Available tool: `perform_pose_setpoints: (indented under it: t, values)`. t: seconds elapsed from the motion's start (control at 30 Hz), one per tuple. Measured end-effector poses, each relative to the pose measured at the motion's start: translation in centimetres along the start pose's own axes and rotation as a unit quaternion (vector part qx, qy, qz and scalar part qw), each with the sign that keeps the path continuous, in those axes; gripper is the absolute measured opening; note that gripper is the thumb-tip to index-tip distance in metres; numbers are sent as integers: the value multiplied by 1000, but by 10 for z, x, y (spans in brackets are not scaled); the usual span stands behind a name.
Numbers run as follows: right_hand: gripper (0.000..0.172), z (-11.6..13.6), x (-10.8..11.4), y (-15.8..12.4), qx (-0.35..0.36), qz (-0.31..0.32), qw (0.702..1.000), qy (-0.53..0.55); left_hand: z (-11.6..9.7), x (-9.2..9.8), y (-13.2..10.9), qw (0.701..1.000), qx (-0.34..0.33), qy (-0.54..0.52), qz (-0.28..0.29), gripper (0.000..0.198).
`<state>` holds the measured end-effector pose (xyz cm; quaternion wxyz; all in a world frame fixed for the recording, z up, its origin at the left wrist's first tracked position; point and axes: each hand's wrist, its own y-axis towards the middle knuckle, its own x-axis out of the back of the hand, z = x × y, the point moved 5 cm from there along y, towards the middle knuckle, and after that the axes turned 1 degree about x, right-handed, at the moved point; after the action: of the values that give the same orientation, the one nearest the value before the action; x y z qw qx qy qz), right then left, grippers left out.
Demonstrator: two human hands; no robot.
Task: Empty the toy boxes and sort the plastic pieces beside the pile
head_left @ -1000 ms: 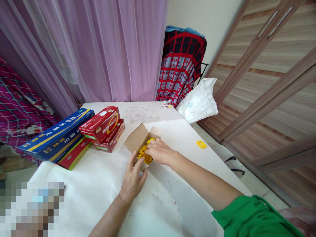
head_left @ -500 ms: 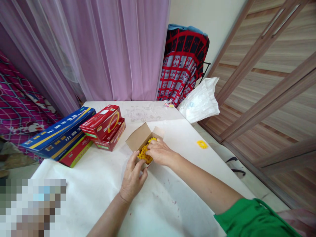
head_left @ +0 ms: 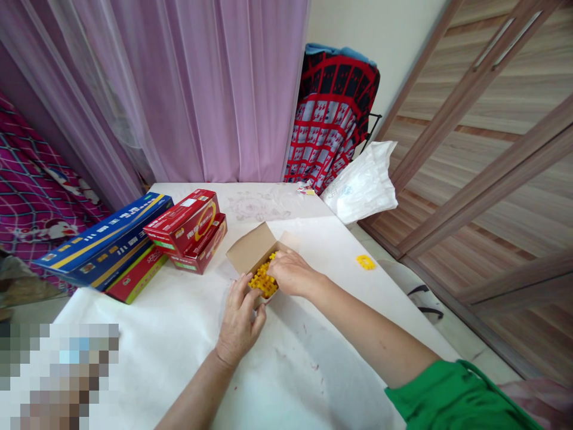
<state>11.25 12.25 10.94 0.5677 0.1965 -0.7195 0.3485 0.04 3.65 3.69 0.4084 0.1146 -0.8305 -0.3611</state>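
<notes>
A small open cardboard box [head_left: 249,249] stands in the middle of the white table [head_left: 170,334], full of yellow plastic pieces [head_left: 263,282]. My left hand [head_left: 239,327] grips the near end of the box, fingers curled against its wall. My right hand [head_left: 293,273] lies over the yellow pieces with its fingers bent down onto them; the fingertips are hidden. One loose yellow piece [head_left: 366,261] rests apart at the table's right edge.
Two stacked red cartons [head_left: 188,230] and a long blue carton [head_left: 102,239] lie at the left. A white plastic bag [head_left: 362,185] sits at the back right corner. Pink curtains [head_left: 188,89] hang behind; a wooden sliding door [head_left: 492,149] stands right.
My right hand has shifted slightly further over the box and its yellow pieces. The left hand keeps its grip on the box.
</notes>
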Motion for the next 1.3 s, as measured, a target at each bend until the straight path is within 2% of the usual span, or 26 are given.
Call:
perform_pose_setpoints:
  t: [0.1, 0.17, 0.27, 0.33, 0.4, 0.57, 0.67, 0.7, 0.77, 0.87, 0.97, 1.1, 1.3]
  values:
    - [25, -5, 2, 1, 2, -7, 1000, 15, -1, 1, 1, 1000, -5, 4, 3, 25]
    - [30, -18, 7, -4, -20, -42, 998, 37, -1, 2, 2, 1000, -2, 1, 2, 24]
    - [38, -52, 13, -23, -117, -110, 983, 89, -1, 3, 2, 1000, 2, -4, -1, 23]
    - [38, -72, 11, -40, -183, -123, 968, 117, -1, 2, 2, 1000, 3, -2, 4, 22]
    - [36, -82, 4, -54, -214, -112, 961, 131, 0, 1, 1, 1000, 3, 0, 8, 22]
    - [32, -91, -21, -76, -242, -93, 954, 147, 2, 0, 2, 1000, -5, -4, 8, 22]
    - [28, -99, -43, -88, -285, -42, 946, 149, 2, 0, 2, 1000, -9, -6, 8, 22]
    - [29, -100, -52, -92, -297, -19, 942, 153, 3, -1, 2, 1000, -9, -8, 9, 22]
    - [42, -97, -67, -99, -311, 17, 936, 162, 3, -1, 3, 1000, -10, -12, 10, 22]
    - [61, -84, -85, -104, -313, 30, 935, 166, 3, -1, 3, 1000, -9, -20, 12, 22]
    - [56, -72, -96, -104, -325, 14, 933, 153, 4, -1, 2, 1000, -4, -22, 11, 22]
    - [44, -68, -104, -102, -341, -12, 930, 135, 4, -2, 1, 1000, -1, -25, 10, 23]
    - [45, -66, -108, -105, -340, -23, 929, 142, 5, -2, 1, 1000, -4, -23, 14, 23]
